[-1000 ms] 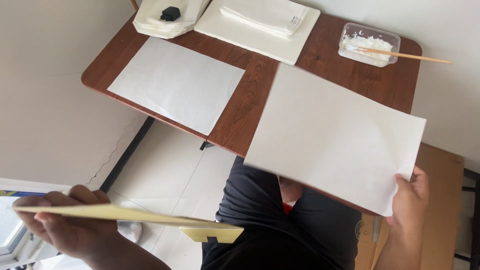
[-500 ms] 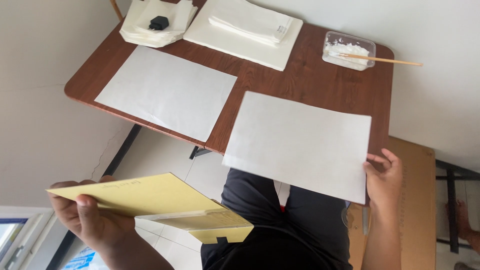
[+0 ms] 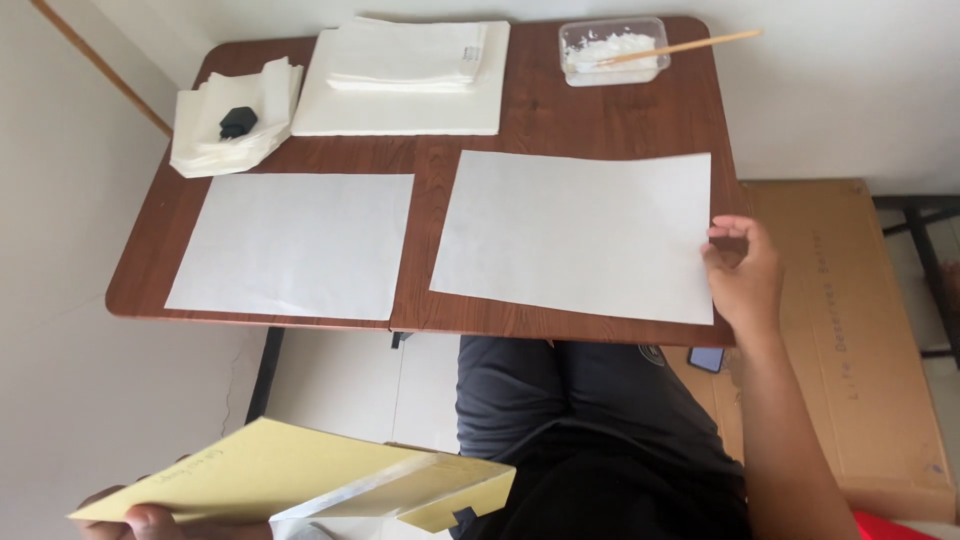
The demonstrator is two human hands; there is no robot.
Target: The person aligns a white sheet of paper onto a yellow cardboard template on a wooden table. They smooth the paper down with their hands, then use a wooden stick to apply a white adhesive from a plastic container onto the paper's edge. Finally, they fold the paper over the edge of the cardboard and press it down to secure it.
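A wooden table carries two white sheets side by side. The right hand touches the right sheet at its edge. The left hand, low and off the table, grips a yellow envelope.

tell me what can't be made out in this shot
- Left hand, head view: mostly cut off by the bottom edge and covered by the yellow envelope; its grip is unclear.
- Right hand: whether its fingertips pinch the right white sheet or only touch its edge.
- Small black object on the napkin stack: too small to identify.
- White contents of the clear tub: indistinct.
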